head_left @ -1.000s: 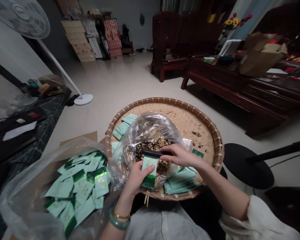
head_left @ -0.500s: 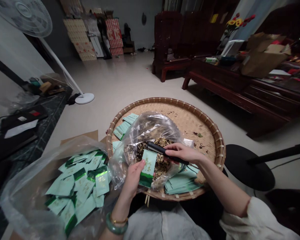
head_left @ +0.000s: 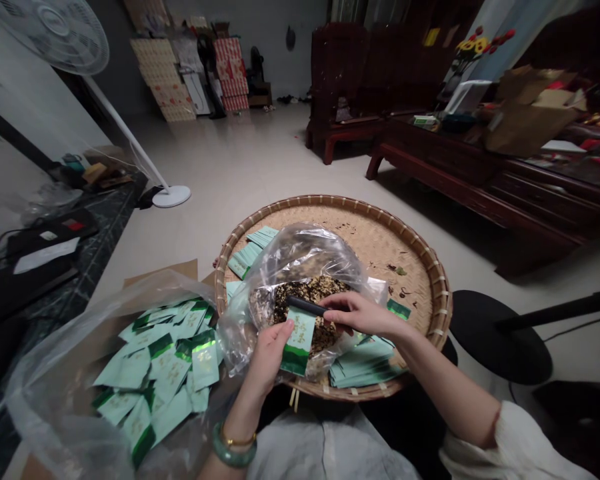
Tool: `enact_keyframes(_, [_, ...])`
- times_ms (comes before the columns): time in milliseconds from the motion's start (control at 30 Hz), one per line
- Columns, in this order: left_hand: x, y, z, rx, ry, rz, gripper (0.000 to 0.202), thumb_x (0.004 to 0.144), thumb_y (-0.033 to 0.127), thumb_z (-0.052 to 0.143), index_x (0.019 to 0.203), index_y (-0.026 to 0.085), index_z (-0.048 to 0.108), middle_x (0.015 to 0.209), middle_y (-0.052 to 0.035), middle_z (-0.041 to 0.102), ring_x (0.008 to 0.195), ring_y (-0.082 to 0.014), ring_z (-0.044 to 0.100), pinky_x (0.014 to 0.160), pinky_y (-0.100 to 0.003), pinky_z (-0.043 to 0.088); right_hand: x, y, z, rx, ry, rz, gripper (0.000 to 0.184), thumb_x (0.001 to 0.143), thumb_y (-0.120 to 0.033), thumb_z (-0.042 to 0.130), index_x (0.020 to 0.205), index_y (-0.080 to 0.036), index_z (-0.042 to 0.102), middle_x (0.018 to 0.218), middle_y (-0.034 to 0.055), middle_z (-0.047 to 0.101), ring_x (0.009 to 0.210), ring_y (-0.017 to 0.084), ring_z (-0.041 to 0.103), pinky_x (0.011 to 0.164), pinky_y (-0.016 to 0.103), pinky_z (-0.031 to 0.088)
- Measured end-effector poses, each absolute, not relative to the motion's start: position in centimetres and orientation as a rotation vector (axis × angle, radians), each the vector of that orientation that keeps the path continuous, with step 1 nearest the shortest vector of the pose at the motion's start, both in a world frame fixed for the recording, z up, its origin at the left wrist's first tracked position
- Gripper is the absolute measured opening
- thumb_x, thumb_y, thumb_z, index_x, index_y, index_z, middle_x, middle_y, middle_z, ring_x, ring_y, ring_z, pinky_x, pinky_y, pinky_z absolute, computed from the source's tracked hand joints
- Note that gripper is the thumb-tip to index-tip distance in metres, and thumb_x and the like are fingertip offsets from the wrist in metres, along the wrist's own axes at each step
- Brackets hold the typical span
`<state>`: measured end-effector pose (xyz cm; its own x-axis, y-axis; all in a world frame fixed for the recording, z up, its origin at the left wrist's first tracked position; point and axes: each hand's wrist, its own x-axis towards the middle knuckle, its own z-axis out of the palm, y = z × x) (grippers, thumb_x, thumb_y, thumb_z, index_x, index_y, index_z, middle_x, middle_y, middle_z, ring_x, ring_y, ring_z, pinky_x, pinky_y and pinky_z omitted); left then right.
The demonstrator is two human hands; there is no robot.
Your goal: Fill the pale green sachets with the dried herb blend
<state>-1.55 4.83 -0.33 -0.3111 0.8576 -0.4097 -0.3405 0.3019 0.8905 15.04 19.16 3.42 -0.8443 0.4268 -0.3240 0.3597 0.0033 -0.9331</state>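
Observation:
Between the thumb and fingers of my left hand (head_left: 273,353) is a pale green sachet (head_left: 300,333) with a dark green lower band. My right hand (head_left: 357,312) is closed round a slim black handheld bag sealer (head_left: 305,306), which lies across the sachet's top edge. Behind and below them, a clear plastic bag (head_left: 315,250) of dark and yellowish dried bits (head_left: 320,287) stands open on a round woven bamboo tray (head_left: 380,230). Flat green sachets (head_left: 365,363) are stacked at the tray's near right, under my right forearm, and another stack (head_left: 247,257) sits at its left.
Left of the tray, a large clear bag (head_left: 45,393) holds many green sachets (head_left: 170,367). A white standing fan (head_left: 173,195) is beyond it. At the right are a black round stand base (head_left: 500,337) and a dark wooden table (head_left: 460,160).
The black sealer has shifted left and come down level onto the sachet's top edge, my right hand moving with it. My left hand keeps the sachet in nearly the same place.

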Motion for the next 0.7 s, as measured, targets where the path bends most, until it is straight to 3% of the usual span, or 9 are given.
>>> enact_keyframes(200, [-1.7, 4.8, -0.5, 0.551, 1.429, 1.298, 0.051, 0.068, 0.062, 0.067, 0.070, 0.010, 0.069, 0.059, -0.0047, 0.067, 0.053, -0.0161, 0.058, 0.051, -0.025, 0.045, 15.3, 19.1, 3.4, -0.945, -2.233, 1.903, 0.044, 0.082, -0.044, 0.062, 0.114, -0.015, 0.062, 0.068, -0.0008, 0.058, 0.052, 0.009, 0.047, 0.046, 0.020, 0.038])
enact_keyframes(333, [-1.7, 4.9, -0.3, 0.596, 1.445, 1.284, 0.052, 0.069, 0.062, 0.065, 0.072, 0.010, 0.070, 0.062, -0.0055, 0.068, 0.055, -0.0163, 0.058, 0.050, -0.024, 0.044, 14.8, 18.4, 3.3, -0.891, -2.334, 1.771, 0.035, 0.084, -0.041, 0.060, 0.106, -0.015, 0.066, 0.069, 0.0001, 0.059, 0.053, 0.009, 0.048, 0.047, 0.021, 0.039])
enact_keyframes(500, [-2.0, 4.7, -0.1, 0.575, 1.425, 1.299, 0.050, 0.068, 0.061, 0.067, 0.068, 0.011, 0.069, 0.060, -0.0048, 0.066, 0.054, -0.0161, 0.057, 0.051, -0.025, 0.044, 15.7, 19.1, 3.4, -0.947, -2.286, 1.793, 0.040, 0.086, -0.044, 0.056, 0.111, -0.015, 0.062, 0.069, 0.0012, 0.061, 0.053, 0.012, 0.052, 0.048, 0.023, 0.041])
enact_keyframes(633, [-2.4, 4.3, -0.4, 0.519, 1.429, 1.337, 0.050, 0.065, 0.061, 0.070, 0.069, 0.011, 0.069, 0.059, -0.0044, 0.066, 0.055, -0.0167, 0.058, 0.054, -0.026, 0.045, 18.0, 21.0, 2.2, -1.093, -2.436, 1.209, 0.039, 0.085, -0.043, 0.057, 0.112, -0.015, 0.063, 0.099, 0.0110, 0.069, 0.080, 0.022, 0.062, 0.070, 0.033, 0.049])
enact_keyframes(700, [-2.4, 4.2, -0.5, 0.520, 1.421, 1.328, 0.050, 0.064, 0.061, 0.070, 0.067, 0.011, 0.068, 0.057, -0.0039, 0.065, 0.054, -0.0160, 0.056, 0.053, -0.026, 0.044, 18.7, 21.4, 1.5, -1.142, -2.516, 0.922, 0.038, 0.084, -0.037, 0.058, 0.112, -0.012, 0.063, 0.104, 0.0151, 0.068, 0.092, 0.028, 0.062, 0.080, 0.039, 0.047])
